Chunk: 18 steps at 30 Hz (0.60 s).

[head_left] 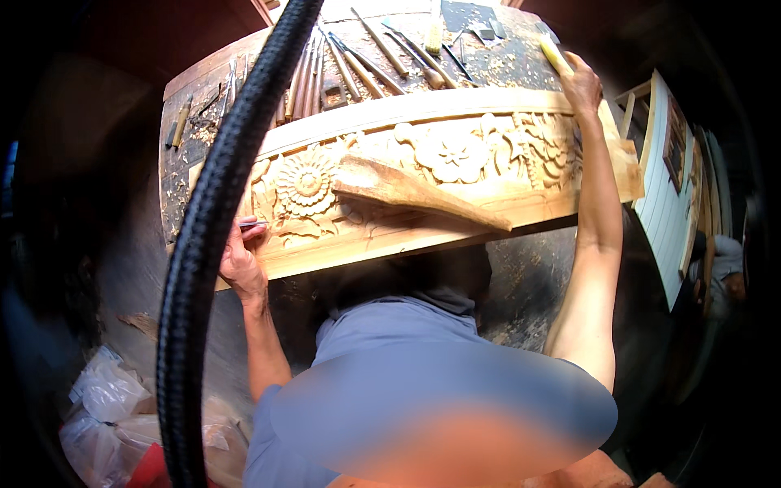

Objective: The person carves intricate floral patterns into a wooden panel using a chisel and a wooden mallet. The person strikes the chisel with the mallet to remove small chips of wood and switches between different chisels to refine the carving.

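Observation:
A long pale wooden board [521,203] carved with flowers and leaves lies along the bench's near side. Across its carving rests a wooden mallet [370,183], its broad head to the left. At the board's left end, my left hand [242,264] is closed around a thin metal carving tool [254,224], most of it hidden by the fingers and a black cable. My right hand [582,85] reaches past the board's far right corner. It grips a yellow-handled tool [556,58] with a greyish end, whose kind I cannot make out.
Several chisels [358,73] with wooden handles lie among shavings on the workbench [496,71]. A pale brush [434,32] is at the back. The black braided cable [215,211] crosses the left side. Plastic bags [114,407] sit lower left; a person [724,272] is at far right.

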Available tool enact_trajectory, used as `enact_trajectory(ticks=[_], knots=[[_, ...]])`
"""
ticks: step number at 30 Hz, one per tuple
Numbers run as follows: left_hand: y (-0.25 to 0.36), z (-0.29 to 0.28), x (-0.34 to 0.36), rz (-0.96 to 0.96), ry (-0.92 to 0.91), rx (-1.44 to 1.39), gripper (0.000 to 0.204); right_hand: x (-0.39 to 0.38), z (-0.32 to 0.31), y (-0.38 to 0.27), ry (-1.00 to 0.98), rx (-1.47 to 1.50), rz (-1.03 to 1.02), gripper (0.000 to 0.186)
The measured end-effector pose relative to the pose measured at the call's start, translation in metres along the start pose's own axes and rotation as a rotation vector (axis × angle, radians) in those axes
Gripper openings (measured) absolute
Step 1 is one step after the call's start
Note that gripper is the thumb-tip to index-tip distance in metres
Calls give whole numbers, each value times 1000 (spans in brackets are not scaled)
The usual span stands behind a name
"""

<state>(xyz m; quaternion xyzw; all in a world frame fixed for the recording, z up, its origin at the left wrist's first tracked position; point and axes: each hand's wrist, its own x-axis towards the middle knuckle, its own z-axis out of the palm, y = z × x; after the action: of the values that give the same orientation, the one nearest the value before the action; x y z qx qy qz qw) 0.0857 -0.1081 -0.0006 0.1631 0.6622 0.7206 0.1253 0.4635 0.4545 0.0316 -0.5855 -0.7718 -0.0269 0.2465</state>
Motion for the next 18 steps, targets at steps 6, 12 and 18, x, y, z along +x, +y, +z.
enact_trajectory(ticks=[6, 12, 18], knots=[[0, 3, 0, -20, 6, -4, 24, 56, 53, 55, -244, -310, 118, 56], [6, 9, -4, -44, 68, 42, 22, 62, 67, 37, -342, -389, -1, 41], [-4, -4, 1, -84, 86, -12, 19, 60, 77, -5, -371, -389, -7, 51]])
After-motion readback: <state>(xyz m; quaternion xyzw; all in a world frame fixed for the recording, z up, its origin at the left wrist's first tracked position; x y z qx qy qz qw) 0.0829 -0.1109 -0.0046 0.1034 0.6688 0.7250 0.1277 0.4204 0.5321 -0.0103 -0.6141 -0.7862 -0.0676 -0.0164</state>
